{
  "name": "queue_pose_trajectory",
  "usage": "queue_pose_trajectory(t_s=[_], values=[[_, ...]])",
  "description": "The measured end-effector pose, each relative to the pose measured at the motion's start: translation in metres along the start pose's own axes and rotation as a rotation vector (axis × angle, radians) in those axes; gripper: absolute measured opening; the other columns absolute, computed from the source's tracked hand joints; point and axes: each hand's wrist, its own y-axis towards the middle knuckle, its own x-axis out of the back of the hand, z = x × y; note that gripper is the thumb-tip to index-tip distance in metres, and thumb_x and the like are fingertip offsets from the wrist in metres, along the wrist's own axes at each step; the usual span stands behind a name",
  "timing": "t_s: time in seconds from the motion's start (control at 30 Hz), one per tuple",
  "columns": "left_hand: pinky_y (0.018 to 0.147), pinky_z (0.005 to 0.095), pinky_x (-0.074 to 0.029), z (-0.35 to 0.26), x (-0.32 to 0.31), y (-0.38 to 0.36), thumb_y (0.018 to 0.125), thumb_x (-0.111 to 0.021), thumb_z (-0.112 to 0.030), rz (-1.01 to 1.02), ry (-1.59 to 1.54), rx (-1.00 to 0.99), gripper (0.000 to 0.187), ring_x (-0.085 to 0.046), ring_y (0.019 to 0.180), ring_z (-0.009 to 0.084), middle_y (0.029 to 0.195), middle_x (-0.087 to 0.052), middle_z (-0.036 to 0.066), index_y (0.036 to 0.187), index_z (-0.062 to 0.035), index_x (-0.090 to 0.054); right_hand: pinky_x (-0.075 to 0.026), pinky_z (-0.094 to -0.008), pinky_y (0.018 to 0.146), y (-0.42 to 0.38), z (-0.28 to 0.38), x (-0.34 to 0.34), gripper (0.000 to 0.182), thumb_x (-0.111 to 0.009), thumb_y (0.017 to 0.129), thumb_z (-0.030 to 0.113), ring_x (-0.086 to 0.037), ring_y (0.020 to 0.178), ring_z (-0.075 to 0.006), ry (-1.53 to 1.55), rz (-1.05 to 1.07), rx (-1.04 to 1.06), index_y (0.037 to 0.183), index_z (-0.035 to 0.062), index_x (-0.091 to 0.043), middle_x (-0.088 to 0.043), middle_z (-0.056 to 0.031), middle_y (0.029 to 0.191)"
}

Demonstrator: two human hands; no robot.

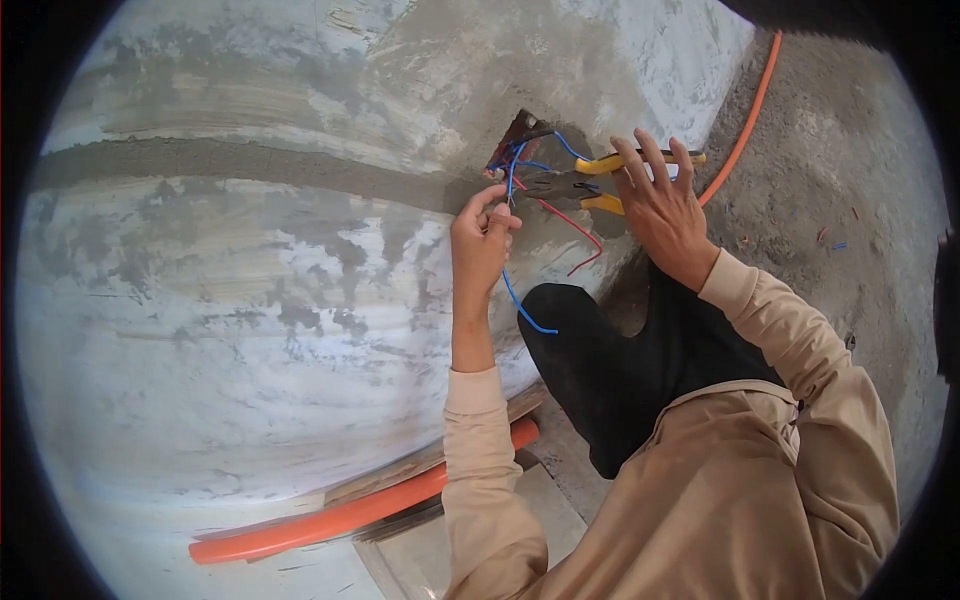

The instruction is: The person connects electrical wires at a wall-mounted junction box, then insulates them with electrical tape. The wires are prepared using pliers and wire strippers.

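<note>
A wall box (513, 138) is set in the plastered wall, and several wires come out of it. My left hand (480, 240) pinches a blue wire (512, 285) just below the box, its loose end bending down past the fingers. In my right hand (665, 205) is a pair of yellow-handled pliers (600, 164), the handles spread apart and the fingers stretched along them. The pliers' dark jaws point left toward the wires. A red wire (580, 228) hangs bent between my two hands.
A filled channel (250, 165) runs along the wall to the box. An orange conduit (745, 135) rises at the right over the rough floor (830, 130), where small wire scraps lie. Another orange pipe (330, 525) rests by boards at the wall's base.
</note>
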Motion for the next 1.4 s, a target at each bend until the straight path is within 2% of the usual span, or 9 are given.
queue_pose_trajectory(t_s=[0.2, 0.3, 0.6, 0.73, 0.83, 0.9, 1.13, 1.27, 1.4], values=[[0.046, 0.0193, -0.033, 0.001, -0.001, 0.0, 0.096, -0.057, -0.012, -0.005, -0.013, -0.002, 0.032, -0.04, 0.052, 0.0025, 0.077, -0.061, 0.004, 0.127, -0.0018, -0.054, -0.022, -0.0496, 0.109, 0.004, 0.004, 0.007, 0.033, -0.063, 0.08, 0.013, -0.036, 0.13, -0.0238, -0.021, -0.026, 0.021, 0.112, 0.0065, -0.064, -0.041, -0.0061, 0.134], [0.046, 0.0195, -0.033, 0.002, -0.001, 0.001, 0.096, -0.057, -0.012, -0.017, -0.015, -0.001, 0.032, -0.04, 0.052, 0.0025, 0.077, -0.061, 0.005, 0.126, -0.0015, -0.054, -0.029, -0.0455, 0.101, 0.007, 0.006, 0.01, 0.016, -0.063, 0.08, 0.016, -0.041, 0.117, -0.0225, -0.055, -0.073, 0.057, 0.092, 0.0065, -0.068, -0.046, -0.0068, 0.12], [0.047, 0.0199, -0.034, 0.011, -0.004, 0.002, 0.095, -0.058, -0.013, -0.051, 0.025, -0.016, 0.03, -0.041, 0.053, 0.0024, 0.076, -0.062, 0.004, 0.123, -0.0018, -0.057, -0.037, -0.038, 0.078, -0.007, 0.003, 0.014, 0.012, -0.063, 0.078, 0.016, -0.05, 0.09, -0.0213, 0.15, 0.092, 0.069, 0.085, 0.0087, -0.068, -0.048, -0.0066, 0.099], [0.047, 0.0199, -0.035, 0.027, -0.01, 0.005, 0.095, -0.058, -0.014, -0.074, 0.173, -0.128, 0.028, -0.043, 0.055, 0.0023, 0.075, -0.062, 0.003, 0.12, -0.0015, -0.061, -0.037, -0.0378, 0.078, -0.032, 0.004, 0.021, 0.014, -0.064, 0.074, 0.016, -0.049, 0.089, -0.0217, 0.24, 0.107, 0.091, 0.086, 0.0096, -0.069, -0.047, -0.006, 0.099], [0.047, 0.0204, -0.035, 0.032, -0.008, 0.009, 0.096, -0.057, -0.015, -0.251, 0.352, -0.266, 0.028, -0.044, 0.056, 0.0025, 0.074, -0.061, 0.001, 0.12, -0.0015, -0.061, -0.037, -0.0378, 0.079, -0.06, 0.001, 0.041, 0.021, -0.066, 0.07, 0.014, -0.05, 0.091, -0.0222, 0.362, 0.197, 0.143, 0.09, 0.0099, -0.07, -0.047, -0.0062, 0.101], [0.047, 0.0206, -0.036, 0.025, -0.006, 0.007, 0.097, -0.056, -0.015, -0.174, 0.304, -0.209, 0.029, -0.043, 0.056, 0.0026, 0.074, -0.06, 0.001, 0.121, -0.0013, -0.06, -0.037, -0.0379, 0.081, -0.087, 0.0, 0.057, 0.029, -0.067, 0.066, 0.012, -0.05, 0.094, -0.0226, 0.498, 0.298, 0.232, 0.095, 0.0098, -0.071, -0.048, -0.0072, 0.107], [0.046, 0.0205, -0.035, 0.021, -0.006, 0.004, 0.097, -0.055, -0.015, -0.048, 0.056, -0.063, 0.031, -0.042, 0.054, 0.0031, 0.077, -0.059, 0.003, 0.124, -0.0005, -0.057, -0.035, -0.0426, 0.096, -0.095, 0.02, 0.04, 0.046, -0.065, 0.064, 0.0, -0.045, 0.122, -0.0331, 0.637, 0.261, -0.061, 0.11, -0.0015, -0.061, -0.049, -0.0161, 0.124], [0.046, 0.0198, -0.034, 0.012, -0.007, 0.0, 0.097, -0.057, -0.015, -0.027, -0.032, -0.014, 0.032, -0.041, 0.052, 0.0033, 0.077, -0.059, 0.004, 0.125, -0.0006, -0.055, -0.031, -0.0468, 0.102, -0.073, 0.039, 0.025, 0.05, -0.066, 0.063, -0.004, -0.036, 0.134, -0.0351, 0.73, 0.232, -0.146, 0.113, -0.001, -0.059, -0.041, -0.021, 0.141], [0.045, 0.0207, -0.036, 0.013, -0.01, -0.001, 0.097, -0.056, -0.015, -0.045, -0.049, -0.03, 0.029, -0.044, 0.052, 0.0042, 0.076, -0.061, 0.005, 0.122, -0.0024, -0.057, -0.03, -0.0518, 0.102, -0.061, 0.057, 0.025, 0.055, -0.069, 0.06, -0.002, -0.034, 0.135, -0.038, 0.684, 0.221, -0.158, 0.114, -0.0013, -0.059, -0.035, -0.0246, 0.143]])
